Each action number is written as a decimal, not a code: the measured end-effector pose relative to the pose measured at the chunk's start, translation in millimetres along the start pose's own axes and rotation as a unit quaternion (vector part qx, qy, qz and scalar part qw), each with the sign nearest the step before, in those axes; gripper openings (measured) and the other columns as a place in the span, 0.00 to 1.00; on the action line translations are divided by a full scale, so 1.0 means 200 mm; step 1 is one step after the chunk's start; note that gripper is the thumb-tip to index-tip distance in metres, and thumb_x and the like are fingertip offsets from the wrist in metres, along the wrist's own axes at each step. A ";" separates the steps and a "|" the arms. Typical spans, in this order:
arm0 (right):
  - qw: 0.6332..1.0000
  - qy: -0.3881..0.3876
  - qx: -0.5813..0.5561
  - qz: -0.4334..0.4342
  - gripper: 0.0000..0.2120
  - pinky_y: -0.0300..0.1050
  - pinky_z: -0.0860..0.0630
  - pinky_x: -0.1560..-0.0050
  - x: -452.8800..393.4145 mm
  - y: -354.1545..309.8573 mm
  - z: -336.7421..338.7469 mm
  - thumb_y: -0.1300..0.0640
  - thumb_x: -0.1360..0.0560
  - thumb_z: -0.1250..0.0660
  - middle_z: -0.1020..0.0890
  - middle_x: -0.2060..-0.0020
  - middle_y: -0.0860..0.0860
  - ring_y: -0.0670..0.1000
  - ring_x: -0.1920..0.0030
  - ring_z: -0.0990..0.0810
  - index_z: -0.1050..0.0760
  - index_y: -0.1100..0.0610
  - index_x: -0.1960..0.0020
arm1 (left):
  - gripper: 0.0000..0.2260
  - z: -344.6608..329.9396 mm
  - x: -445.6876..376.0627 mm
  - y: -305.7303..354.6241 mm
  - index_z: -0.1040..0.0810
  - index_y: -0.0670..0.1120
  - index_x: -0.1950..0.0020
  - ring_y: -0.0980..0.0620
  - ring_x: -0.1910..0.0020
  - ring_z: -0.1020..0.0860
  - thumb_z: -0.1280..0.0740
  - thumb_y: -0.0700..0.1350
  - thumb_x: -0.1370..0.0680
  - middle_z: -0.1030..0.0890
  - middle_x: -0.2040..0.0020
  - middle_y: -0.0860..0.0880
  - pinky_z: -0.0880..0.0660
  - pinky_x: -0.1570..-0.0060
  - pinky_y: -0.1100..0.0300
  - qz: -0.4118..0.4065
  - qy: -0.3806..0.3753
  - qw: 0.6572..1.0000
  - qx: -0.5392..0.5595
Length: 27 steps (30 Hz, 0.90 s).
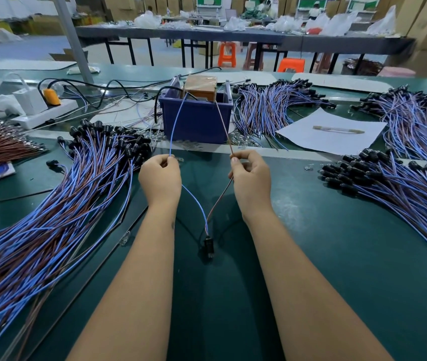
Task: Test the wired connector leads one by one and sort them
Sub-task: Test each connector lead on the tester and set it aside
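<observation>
1. Nearest, the black connector of the lead under test hangs just above the green worktop, near its front edge; small, hard plastic, light.
2. From it two thin, limp insulated wires rise in a V: the blue wire into the left hand, the brown wire into the right hand. Each hand's grip is a fingertip pinch on its wire.
3. Beyond the hands both wires reach up to the tester in the blue bin; hold near the ends, since such wire probably bends and slips.
4. Flanking heaps: left pile, right pile, glossy and tangled.
</observation>
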State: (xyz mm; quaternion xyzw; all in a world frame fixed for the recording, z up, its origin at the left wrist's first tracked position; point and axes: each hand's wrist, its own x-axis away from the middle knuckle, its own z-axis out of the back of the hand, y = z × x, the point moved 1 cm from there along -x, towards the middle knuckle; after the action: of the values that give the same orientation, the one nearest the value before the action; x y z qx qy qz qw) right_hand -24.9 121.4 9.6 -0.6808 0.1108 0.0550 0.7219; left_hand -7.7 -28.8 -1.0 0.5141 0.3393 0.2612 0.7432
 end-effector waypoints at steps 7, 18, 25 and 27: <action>1.000 -0.013 0.000 0.002 0.10 0.39 0.31 0.65 0.01 0.00 0.00 0.63 0.22 0.37 0.25 0.69 0.52 0.48 0.67 0.28 0.25 0.51 0.58 | 0.13 0.01 -0.01 -0.01 0.26 0.38 0.66 0.52 0.75 0.39 0.38 0.40 0.23 0.34 0.75 0.50 0.41 0.73 0.61 0.017 0.004 1.000 0.003; 1.000 -0.028 0.008 0.003 0.10 0.37 0.31 0.66 0.01 -0.01 0.00 0.63 0.22 0.37 0.24 0.67 0.55 0.48 0.67 0.29 0.25 0.50 0.57 | 0.10 0.01 -0.01 -0.01 0.23 0.41 0.62 0.50 0.73 0.38 0.38 0.40 0.22 0.31 0.73 0.48 0.38 0.70 0.59 0.022 -0.002 1.000 0.021; 0.999 -0.038 0.010 0.004 0.08 0.36 0.32 0.68 0.02 -0.01 0.00 0.63 0.22 0.36 0.24 0.68 0.54 0.48 0.68 0.29 0.24 0.52 0.56 | 0.11 0.00 -0.02 -0.02 0.23 0.36 0.62 0.49 0.71 0.38 0.38 0.40 0.22 0.32 0.72 0.47 0.39 0.68 0.58 0.015 -0.002 1.000 0.023; 0.999 -0.037 0.008 0.005 0.10 0.38 0.32 0.66 0.02 0.00 0.00 0.63 0.22 0.36 0.25 0.68 0.54 0.48 0.68 0.29 0.24 0.50 0.57 | 0.12 0.01 -0.02 -0.03 0.25 0.36 0.63 0.49 0.71 0.39 0.38 0.41 0.22 0.33 0.73 0.48 0.39 0.68 0.58 0.013 0.001 1.000 0.028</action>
State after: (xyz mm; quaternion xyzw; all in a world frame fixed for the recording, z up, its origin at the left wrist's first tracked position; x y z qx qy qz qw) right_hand -21.1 120.6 9.3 -0.6722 0.0874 0.0829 0.7305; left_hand -9.5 -34.7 -5.0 0.5389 0.3404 0.2611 0.7249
